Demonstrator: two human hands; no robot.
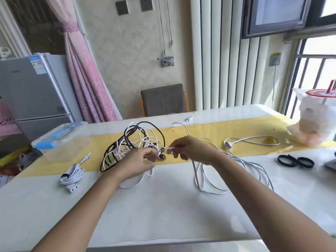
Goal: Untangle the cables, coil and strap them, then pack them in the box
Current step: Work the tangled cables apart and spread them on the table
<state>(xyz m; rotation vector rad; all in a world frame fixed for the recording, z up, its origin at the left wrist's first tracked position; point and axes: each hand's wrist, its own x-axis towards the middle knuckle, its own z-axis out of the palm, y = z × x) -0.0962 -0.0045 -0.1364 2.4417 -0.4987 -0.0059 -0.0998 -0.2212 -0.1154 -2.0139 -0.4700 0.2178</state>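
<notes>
A tangle of black and white cables is lifted off the yellow table runner at mid-table. My left hand holds strands at the tangle's right side, near a dark connector end. My right hand pinches a thin white cable pulled taut between both hands. Loose white loops trail down and right from that hand. A white cable coiled and strapped lies at the left. The clear plastic box with blue latches stands closed at the far left.
Two black strap rings lie at the right. A white plug and cord rest on the runner. A white bag with a red-lidded cup sits at the far right. A grey chair stands behind the table.
</notes>
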